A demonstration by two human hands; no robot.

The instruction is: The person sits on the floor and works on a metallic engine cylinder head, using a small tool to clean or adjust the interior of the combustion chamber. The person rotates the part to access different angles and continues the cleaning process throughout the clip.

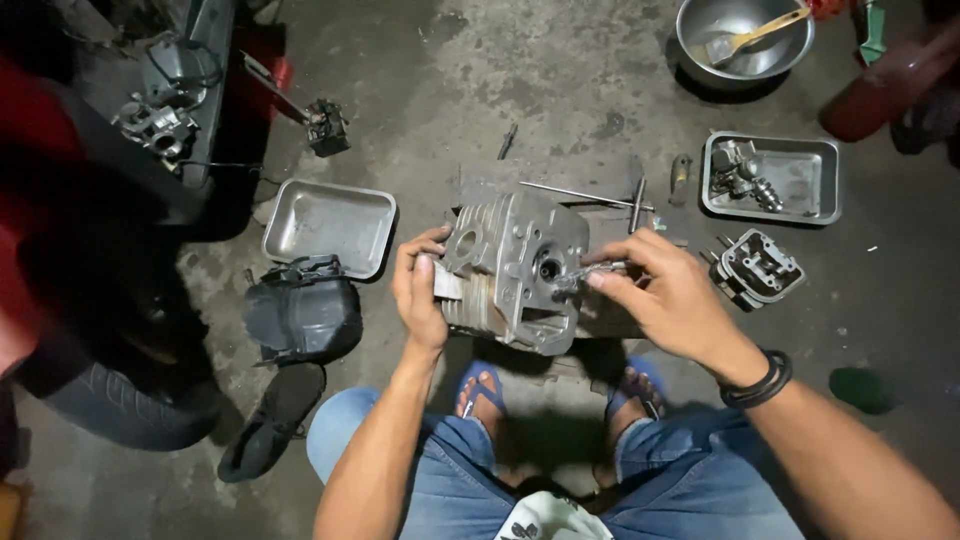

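From the head view we are looking down at a person sitting low over a stained grey concrete floor (560,90), knees apart in blue jeans, feet in blue sandals. The left hand (420,290) is curling around the left side of a silver finned metal engine cylinder head (515,270), thumb on top and fingers closing against the fins, gripping it upright. The right hand (665,290) is reaching in from the right with its forearm angled across the knee, a black band at the wrist; its fingers are pinching a small slim metal part (590,272) whose tip is sitting at the round hole in the cylinder head's face. The cylinder head is resting on a dark flat block just ahead of the feet, at the middle of the view.

Around it, we are seeing an empty rectangular metal tray (330,225) just left of the left hand, with a black plastic housing (303,312) lying below it and a black sandal nearer us. A thin metal rod (580,194) is lying just behind the cylinder head. To the right, a second rectangular metal tray (800,180) is holding small engine parts, and a dark finned cover (760,268) is lying near the right hand. A round metal bowl (745,40) with a wooden-handled brush is sitting at the top edge.

A tyre and dark machine parts are crowding the left edge; bare floor is lying open between the trays behind the work and at far right.
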